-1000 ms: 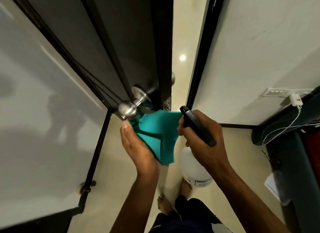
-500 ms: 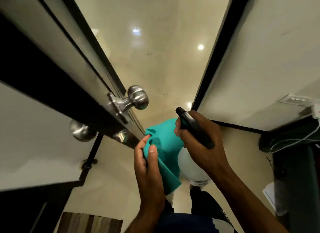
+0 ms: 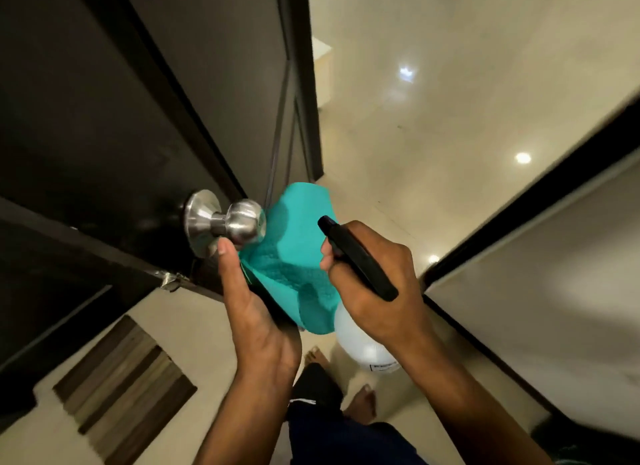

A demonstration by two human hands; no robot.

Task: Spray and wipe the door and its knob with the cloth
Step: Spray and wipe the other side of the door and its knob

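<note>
Step in hand, as judged: wiping the knob; the cloth is at the knob's outer face, and no spray is visible.

Door [image 3: 131, 94]: dark panel, standing open, filling the upper left of the head view; its edge runs down past the knob.

Knob [image 3: 245, 221]: brushed-metal ball on a short neck and round rose plate, set in the door's lower part.

Cloth [image 3: 294, 250]: teal, bunched and folded, touching the right side of the knob and hanging down between the two hands.

Left hand [image 3: 256, 312]: holds the cloth from below, thumb extended up to the underside of the knob; the fingers are hidden behind the fabric, so the exact grip cannot be told.

Right hand [image 3: 374, 277]: fingers curled round the black spray head of the spray bottle [image 3: 363, 347], whose pale body hangs beneath the hand, partly behind the cloth. The nozzle points up and left, towards the cloth and knob.

Floor [image 3: 433, 118]: glossy cream tile with light reflections; a striped mat [image 3: 124, 392] lies at lower left; bare feet show below.

Next move, as judged: wrap the cloth round the ball and turn it over the neck and rose plate, then pass to the door panel; the bottle must be kept clear of the wiping hand.
</note>
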